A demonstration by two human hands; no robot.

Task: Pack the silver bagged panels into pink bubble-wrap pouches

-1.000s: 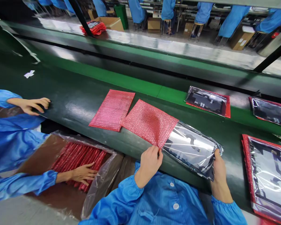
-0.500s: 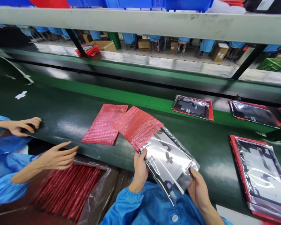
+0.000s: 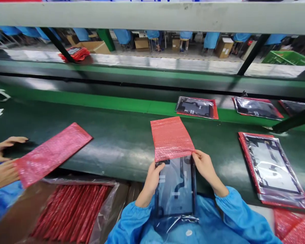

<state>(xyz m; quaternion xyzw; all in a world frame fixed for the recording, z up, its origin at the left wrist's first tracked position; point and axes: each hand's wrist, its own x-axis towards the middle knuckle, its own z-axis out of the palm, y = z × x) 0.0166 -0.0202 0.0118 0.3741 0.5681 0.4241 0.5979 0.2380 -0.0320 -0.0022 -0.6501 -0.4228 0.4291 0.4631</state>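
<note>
A dark flat part in a clear plastic bag stands upright against my chest, its top end inside a red bubble-wrap pouch that lies on the green conveyor belt. My left hand grips the left edge where bag meets pouch. My right hand pinches the pouch's lower right corner.
At the left, another person's hands hold a second red pouch over a lined box of red pouches. Bagged parts on red pouches lie on the belt to the right and beyond. A grey shelf beam runs overhead.
I have turned the bagged part and pouch from diagonal to straight in front of me. The neighbouring person has picked the second pouch off the belt and pulled it left.
</note>
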